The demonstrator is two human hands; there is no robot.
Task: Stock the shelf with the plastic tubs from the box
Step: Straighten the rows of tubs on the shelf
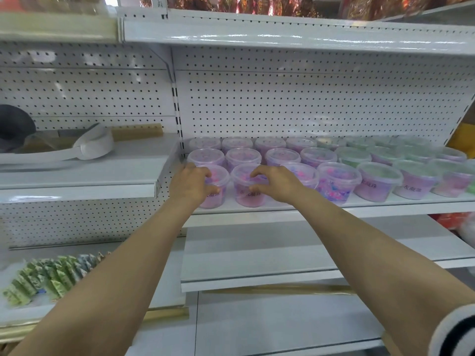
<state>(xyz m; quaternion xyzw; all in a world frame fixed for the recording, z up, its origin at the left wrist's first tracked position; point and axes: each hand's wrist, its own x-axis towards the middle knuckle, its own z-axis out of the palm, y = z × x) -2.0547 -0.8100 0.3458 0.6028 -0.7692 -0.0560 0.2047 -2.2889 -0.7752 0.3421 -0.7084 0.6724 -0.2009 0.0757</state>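
Clear plastic tubs with pink, purple and green contents stand in three rows on a white shelf (295, 205). My left hand (191, 185) grips the front-left pink tub (214, 197) at the shelf's left end. My right hand (276, 185) curls around the second front tub (246, 194), fingers over its lid and thumb on its side. Both tubs stand upright on the shelf. The box is not in view.
Left, a higher shelf holds white headphones (95, 145) and a dark round object (14, 127). An empty white shelf (257, 255) juts out below the tubs. Green packets (48, 276) lie at lower left. A shelf of wrapped goods runs overhead.
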